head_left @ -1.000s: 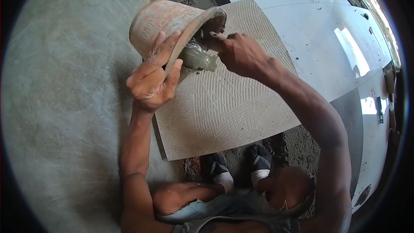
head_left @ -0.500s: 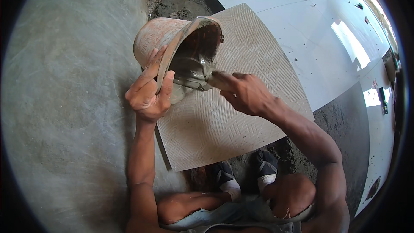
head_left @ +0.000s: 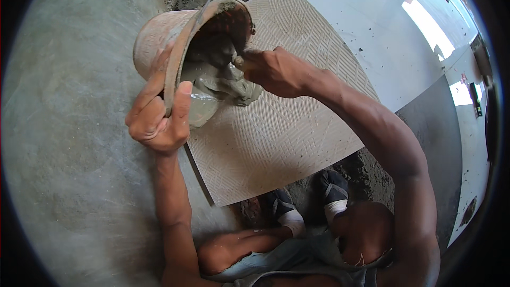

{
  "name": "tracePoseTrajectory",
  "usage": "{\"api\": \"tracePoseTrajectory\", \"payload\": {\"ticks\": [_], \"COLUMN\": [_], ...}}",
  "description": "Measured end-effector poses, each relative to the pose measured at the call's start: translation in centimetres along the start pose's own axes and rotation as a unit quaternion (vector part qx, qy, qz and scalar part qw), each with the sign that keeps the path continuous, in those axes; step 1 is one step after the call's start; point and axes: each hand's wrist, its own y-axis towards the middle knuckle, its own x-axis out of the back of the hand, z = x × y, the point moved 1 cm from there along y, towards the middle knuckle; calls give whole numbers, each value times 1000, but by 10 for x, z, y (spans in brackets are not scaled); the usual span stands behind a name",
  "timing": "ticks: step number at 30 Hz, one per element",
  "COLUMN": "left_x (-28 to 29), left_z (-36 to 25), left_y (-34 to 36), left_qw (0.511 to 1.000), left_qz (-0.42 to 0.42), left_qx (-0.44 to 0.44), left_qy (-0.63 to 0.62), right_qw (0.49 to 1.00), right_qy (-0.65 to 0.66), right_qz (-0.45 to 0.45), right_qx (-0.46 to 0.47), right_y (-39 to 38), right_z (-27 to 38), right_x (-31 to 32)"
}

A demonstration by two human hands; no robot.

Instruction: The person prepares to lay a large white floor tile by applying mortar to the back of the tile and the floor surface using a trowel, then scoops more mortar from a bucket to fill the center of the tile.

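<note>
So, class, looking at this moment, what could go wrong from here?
The bare left hand holds the tilted, round, pinkish bucket by one side of its rim; it might slip.
Wet grey mortar lies near the left edge of the flat, beige, ridged slab; some could run over.
The bare right hand is at the bucket's mouth; mortar could get on the skin.

The floor [head_left: 374, 178] shows rough, dark and crumbly beside a large pale tile [head_left: 281, 143], which lies over it with its ridged face up and carries wet grey mortar [head_left: 203, 114] at its left edge. Glossy white tiles [head_left: 372, 26] cover the floor on the right, bearing scattered dark crumbs and a small dark bar-shaped object [head_left: 474, 99]. Two dark shoes [head_left: 334, 186] rest near the pale tile's lower edge.
</note>
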Motion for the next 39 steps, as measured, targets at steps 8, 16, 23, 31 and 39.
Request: {"api": "tracePoseTrajectory", "payload": {"ticks": [8, 16, 23, 31, 39], "left_x": [2, 1, 5, 42, 82], "left_z": [10, 14, 47, 82, 86], "left_y": [1, -19, -48, -70, -72], "left_qw": [999, 998, 999, 997, 996], "left_qz": [10, 4, -25, -46, -71], "left_qx": [-13, 32, 42, 47, -19], "left_qy": [-47, -58, -5, 40, 54], "right_qw": [939, 832, 805, 993, 980], "right_qy": [275, 481, 512, 64, -149], "right_qz": [147, 194, 212, 17, -121], "right_qx": [-147, -197, -212, -96, -44], "right_y": [-11, -22, -32, -52, -59], "right_z": [15, 24, 19, 21, 61], "right_x": [-16, -50, -51, -60, -81]}}
